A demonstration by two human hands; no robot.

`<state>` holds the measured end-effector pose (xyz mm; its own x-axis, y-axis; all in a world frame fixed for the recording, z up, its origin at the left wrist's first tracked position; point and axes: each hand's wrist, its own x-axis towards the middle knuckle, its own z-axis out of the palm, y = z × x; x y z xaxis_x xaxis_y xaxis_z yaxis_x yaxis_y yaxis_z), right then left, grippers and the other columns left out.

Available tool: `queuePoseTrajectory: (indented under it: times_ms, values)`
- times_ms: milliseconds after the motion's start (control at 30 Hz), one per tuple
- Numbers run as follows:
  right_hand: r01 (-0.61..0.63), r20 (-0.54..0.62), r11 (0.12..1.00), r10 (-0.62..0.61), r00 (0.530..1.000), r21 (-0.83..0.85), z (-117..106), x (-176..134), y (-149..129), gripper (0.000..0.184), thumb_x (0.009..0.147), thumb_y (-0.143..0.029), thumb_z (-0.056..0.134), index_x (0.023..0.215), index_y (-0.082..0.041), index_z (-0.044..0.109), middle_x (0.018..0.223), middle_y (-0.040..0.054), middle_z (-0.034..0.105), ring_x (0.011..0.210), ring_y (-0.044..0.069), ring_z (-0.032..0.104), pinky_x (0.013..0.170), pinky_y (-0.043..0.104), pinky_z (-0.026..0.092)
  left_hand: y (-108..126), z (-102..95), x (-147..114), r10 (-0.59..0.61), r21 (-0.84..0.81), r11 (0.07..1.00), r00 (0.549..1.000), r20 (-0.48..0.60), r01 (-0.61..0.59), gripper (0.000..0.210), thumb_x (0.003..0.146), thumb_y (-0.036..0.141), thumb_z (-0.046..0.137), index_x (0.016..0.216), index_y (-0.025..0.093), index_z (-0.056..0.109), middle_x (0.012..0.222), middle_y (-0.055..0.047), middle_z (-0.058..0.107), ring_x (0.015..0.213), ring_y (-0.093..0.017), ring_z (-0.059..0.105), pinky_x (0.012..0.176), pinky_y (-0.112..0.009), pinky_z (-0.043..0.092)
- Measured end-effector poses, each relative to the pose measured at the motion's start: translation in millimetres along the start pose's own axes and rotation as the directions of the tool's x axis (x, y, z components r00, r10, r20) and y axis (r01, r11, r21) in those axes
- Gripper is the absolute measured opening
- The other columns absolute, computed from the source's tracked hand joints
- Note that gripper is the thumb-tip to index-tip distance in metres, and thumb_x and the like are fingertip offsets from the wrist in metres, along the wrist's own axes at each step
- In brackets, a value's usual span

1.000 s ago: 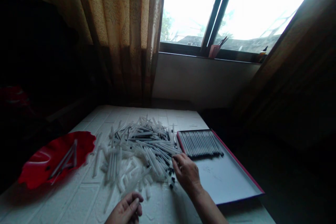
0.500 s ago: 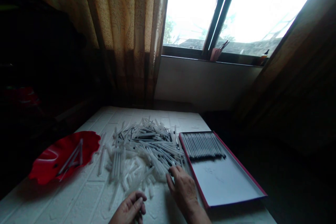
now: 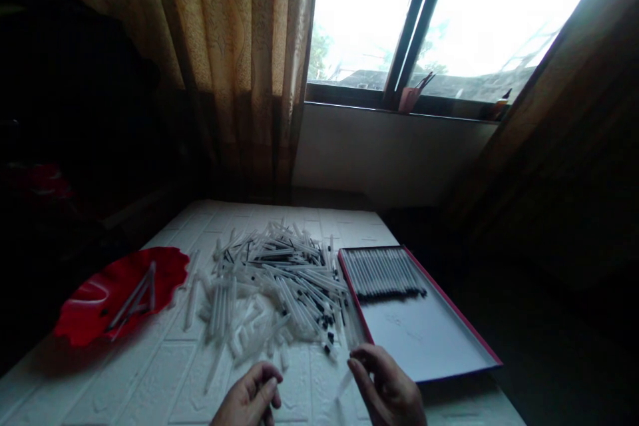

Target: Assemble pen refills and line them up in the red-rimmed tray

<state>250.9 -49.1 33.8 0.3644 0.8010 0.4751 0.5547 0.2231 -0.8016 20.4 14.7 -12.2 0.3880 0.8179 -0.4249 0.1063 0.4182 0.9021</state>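
1. The left hand (image 3: pixel 249 396), at the near edge of view, curls its fingers toward the thumb; I cannot tell whether it holds anything.
2. The right hand (image 3: pixel 387 383) pinches narrowly, thumb against fingertips, on a slim, translucent, plastic-looking tube (image 3: pixel 343 386), blurred and slanting down toward the white, brick-patterned table (image 3: pixel 154 373).
3. That tube looks very light, fairly stiff and smooth enough to roll or slip; a soft pinch near one end should do, as a hard squeeze might flex it.
4. Small black caps (image 3: pixel 328 348) lie just beyond, probably easiest to take singly by fingertip.
5. Left of centre, a loose heap of clear and dark-cored tubes (image 3: pixel 299 273) lies crossed and tangled; taking a top one by its free end would disturb least.
6. A glossy red, wavy-rimmed dish (image 3: pixel 84 309) holds a few tubes.
7. At right, a shallow red-edged white tray (image 3: pixel 424 339) holds a neat row of black-tipped tubes (image 3: pixel 384 269) in its far part.
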Motion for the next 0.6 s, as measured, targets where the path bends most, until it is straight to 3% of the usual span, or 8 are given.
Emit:
queuePoseTrajectory:
  times_ms: [133,200,300,400,500,600]
  values:
    - [0.1,-0.059,0.994,-0.098,0.993,0.034,11,-9,7,0.022,0.087,-0.04,0.063,0.098,-0.022,0.067,0.077,0.0029,0.071,0.056,0.014,0.065,0.05,0.018,0.051,9,6.5,-6,0.064,0.211,0.974,0.993,0.101,-0.084,0.034,0.074,0.052,0.062,0.086,0.02,0.06,0.063,0.005,0.06,0.047,-0.008,0.051,0.044,-0.018,0.038]
    - [0.114,-0.057,0.993,-0.113,0.992,0.031,18,-14,13,0.022,0.088,-0.04,0.062,0.1,-0.022,0.066,0.077,0.003,0.072,0.055,0.014,0.065,0.048,0.018,0.05,23,10.7,-9,0.135,0.377,0.908,0.98,0.147,-0.182,0.023,0.08,0.04,0.057,0.091,0.021,0.065,0.07,0.002,0.066,0.052,-0.011,0.057,0.05,-0.02,0.044]
    - [0.125,0.016,0.992,-0.125,0.992,0.01,26,-19,24,0.021,0.09,-0.041,0.058,0.094,-0.022,0.067,0.072,0.0023,0.07,0.052,0.014,0.063,0.049,0.019,0.05,55,20.2,-3,0.362,0.646,0.67,0.921,0.145,-0.365,0.021,0.085,0.028,0.053,0.096,0.026,0.071,0.094,-0.002,0.073,0.081,-0.018,0.067,0.074,-0.027,0.051]
    - [0.133,0.067,0.991,-0.132,0.989,-0.016,30,-21,36,0.026,0.093,-0.042,0.052,0.092,-0.022,0.068,0.069,0.0024,0.069,0.053,0.014,0.063,0.054,0.021,0.051,81,32.4,22,0.567,0.804,0.33,0.785,0.251,-0.495,0.025,0.088,0.02,0.053,0.106,0.025,0.069,0.108,-0.005,0.072,0.103,-0.024,0.064,0.092,-0.037,0.049]
    - [0.095,0.052,0.995,-0.094,0.994,-0.029,33,-23,46,0.03,0.094,-0.044,0.05,0.095,-0.021,0.069,0.073,0.0039,0.071,0.058,0.016,0.066,0.056,0.02,0.052,88,40.0,56,0.558,0.836,-0.021,0.687,0.465,-0.548,0.038,0.083,0.016,0.059,0.121,0.023,0.062,0.129,-0.009,0.063,0.124,-0.032,0.051,0.103,-0.052,0.04]
    - [0.037,0.037,0.999,-0.037,0.999,-0.014,34,-26,53,0.032,0.094,-0.045,0.049,0.097,-0.021,0.069,0.079,0.0052,0.073,0.064,0.017,0.069,0.055,0.019,0.053,82,34.8,77,0.515,0.806,-0.074,0.67,0.535,-0.587,0.036,0.081,0.019,0.064,0.117,0.023,0.064,0.124,-0.008,0.067,0.121,-0.032,0.055,0.102,-0.054,0.04]
